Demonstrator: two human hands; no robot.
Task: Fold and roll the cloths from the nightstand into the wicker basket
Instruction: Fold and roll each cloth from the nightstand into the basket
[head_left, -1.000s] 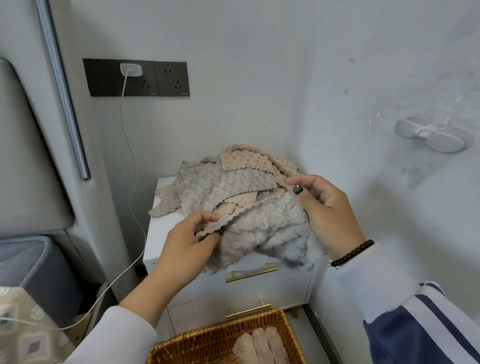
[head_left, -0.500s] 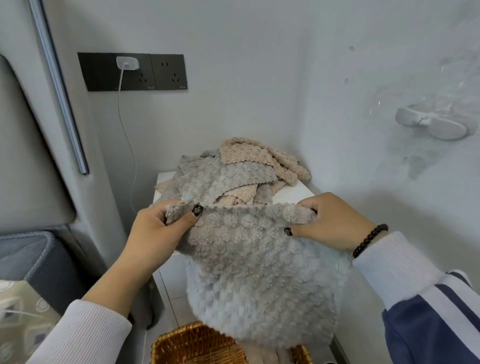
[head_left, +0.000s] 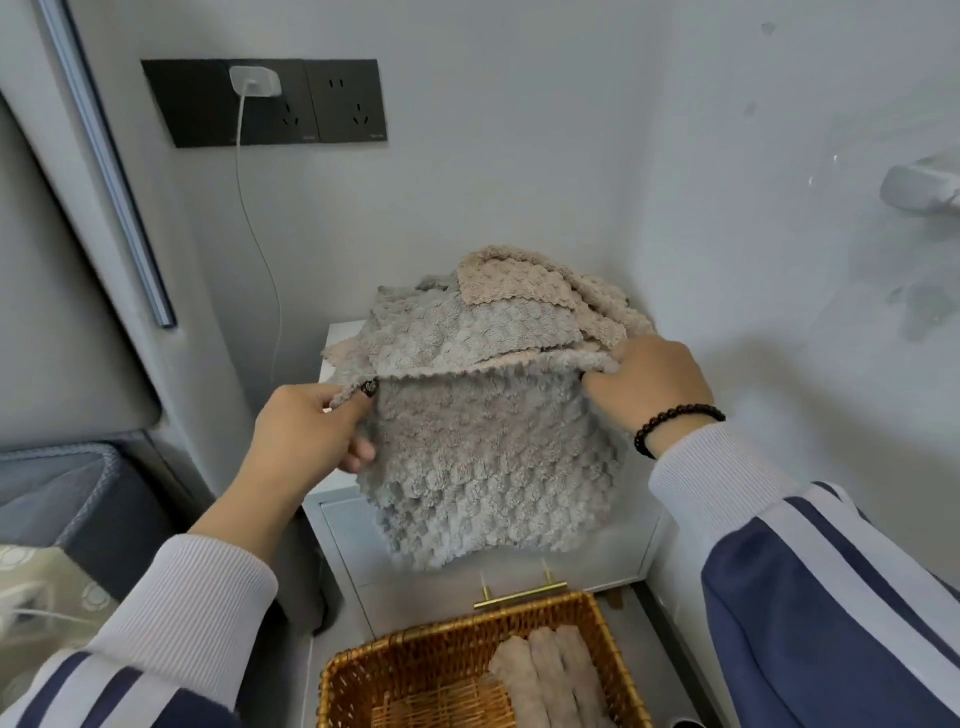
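Above the wicker basket (head_left: 415, 670), left hand (head_left: 306, 431) and right hand (head_left: 649, 379) grip grey cloth (head_left: 493, 467) top corners.

— Counting cloths: one grey cloth (head_left: 488, 467) hanging, one heap of cloths (head_left: 498, 312) too tangled for counting.

— Seeing three rolled cloths (head_left: 550, 675), one wicker basket (head_left: 415, 660), two wall sockets (head_left: 265, 103), one charger (head_left: 255, 82), two hands.
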